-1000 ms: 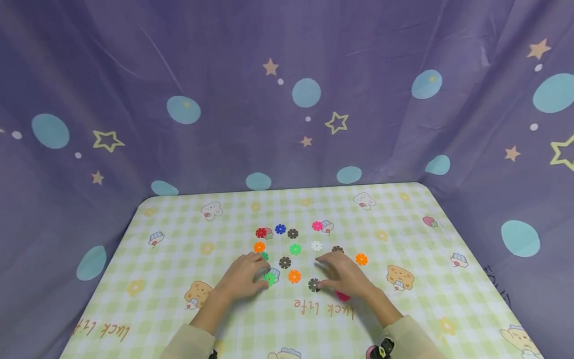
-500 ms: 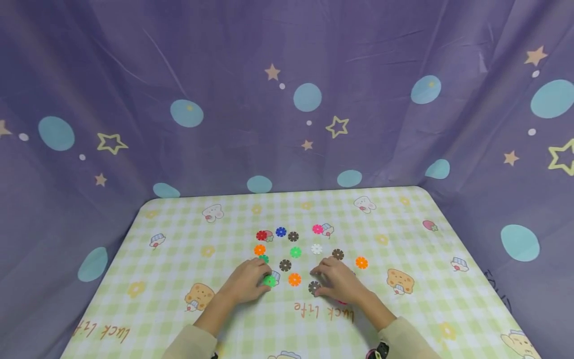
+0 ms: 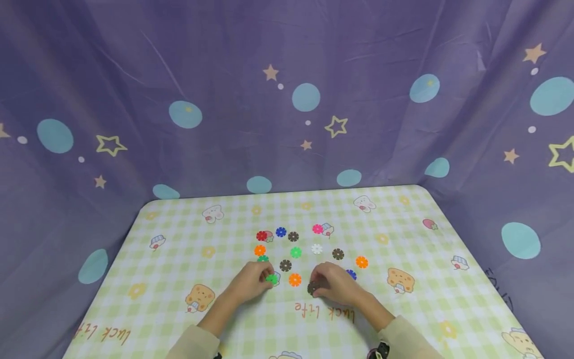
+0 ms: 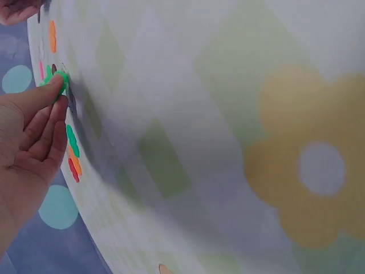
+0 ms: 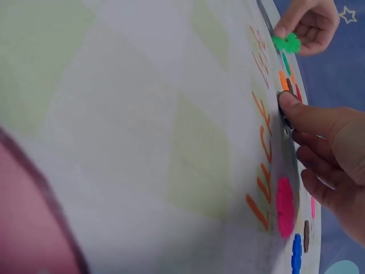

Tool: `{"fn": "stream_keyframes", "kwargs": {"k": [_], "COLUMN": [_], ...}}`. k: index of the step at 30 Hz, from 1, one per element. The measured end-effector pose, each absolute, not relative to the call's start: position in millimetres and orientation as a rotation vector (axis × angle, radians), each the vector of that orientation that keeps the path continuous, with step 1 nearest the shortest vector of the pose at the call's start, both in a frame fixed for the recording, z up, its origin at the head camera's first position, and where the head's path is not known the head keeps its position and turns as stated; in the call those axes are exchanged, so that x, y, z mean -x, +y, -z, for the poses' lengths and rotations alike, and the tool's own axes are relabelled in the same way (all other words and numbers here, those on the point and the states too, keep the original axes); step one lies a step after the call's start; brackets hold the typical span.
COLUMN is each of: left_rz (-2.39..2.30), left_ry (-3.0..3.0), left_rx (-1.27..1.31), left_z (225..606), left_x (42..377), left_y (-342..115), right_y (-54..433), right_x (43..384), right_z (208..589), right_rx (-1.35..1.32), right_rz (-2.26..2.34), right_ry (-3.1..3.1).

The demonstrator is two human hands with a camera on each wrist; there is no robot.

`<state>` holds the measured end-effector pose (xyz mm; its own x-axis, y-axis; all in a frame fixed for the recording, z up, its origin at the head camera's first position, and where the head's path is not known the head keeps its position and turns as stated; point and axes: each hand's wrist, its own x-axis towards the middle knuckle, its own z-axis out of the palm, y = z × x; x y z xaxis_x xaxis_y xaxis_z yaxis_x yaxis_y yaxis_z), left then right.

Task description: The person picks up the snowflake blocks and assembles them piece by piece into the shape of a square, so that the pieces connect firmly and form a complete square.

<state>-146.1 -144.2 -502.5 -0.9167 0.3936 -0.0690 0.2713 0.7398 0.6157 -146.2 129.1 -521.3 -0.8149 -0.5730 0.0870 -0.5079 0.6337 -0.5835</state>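
Observation:
My left hand [image 3: 249, 282] pinches a bright green notched disc [image 3: 271, 279] between thumb and fingers; the left wrist view shows the thumb pressed on that disc. Across from it, my right hand [image 3: 335, 283] pinches a dark brown notched disc [image 3: 311, 288] by its edge, also seen in the right wrist view. An orange disc [image 3: 295, 279] lies between the two hands, with another brown disc [image 3: 285, 266] just beyond it. A darker green disc [image 3: 263, 259] is partly hidden behind the left fingers. Beside the right hand are a blue disc [image 3: 352, 274] and, in the right wrist view, a pink disc [image 5: 285, 206].
Farther back on the checked tablecloth [image 3: 179, 259] lie a red disc [image 3: 261, 236], a blue disc [image 3: 280, 232], a white disc [image 3: 316, 249], a pink disc [image 3: 317, 229] and several others. An orange disc [image 3: 361, 262] is at the right. A purple curtain [image 3: 224, 149] stands behind the table.
Both hands have closed their fingertips on discs: the left on the bright green one, the right on the dark brown one. Those discs now look tilted up from the cloth.

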Motion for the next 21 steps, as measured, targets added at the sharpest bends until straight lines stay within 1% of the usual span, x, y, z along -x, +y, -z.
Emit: {"fn": "stream_keyframes", "kwargs": {"k": [8, 14, 21], "left_rz": [-1.183, -1.354, -1.403], "left_ry": [2.674, 2.500, 2.464], "left_rx": [-0.379, -0.266, -0.180], "left_z": [505.9, 500.0, 492.4], "left_x": [148.0, 146.3, 146.7], "left_y": [-136.9, -131.3, -127.2], "right_y": [120.1, 113.6, 106.9], "right_x": [143.6, 141.2, 143.0], "right_z": [534.4, 537.0, 534.4], "right_rx": [0.792, 0.711, 0.541], "right_rz": [1.243, 1.408, 1.638], "right_ry": [2.617, 2.582, 2.470]}}
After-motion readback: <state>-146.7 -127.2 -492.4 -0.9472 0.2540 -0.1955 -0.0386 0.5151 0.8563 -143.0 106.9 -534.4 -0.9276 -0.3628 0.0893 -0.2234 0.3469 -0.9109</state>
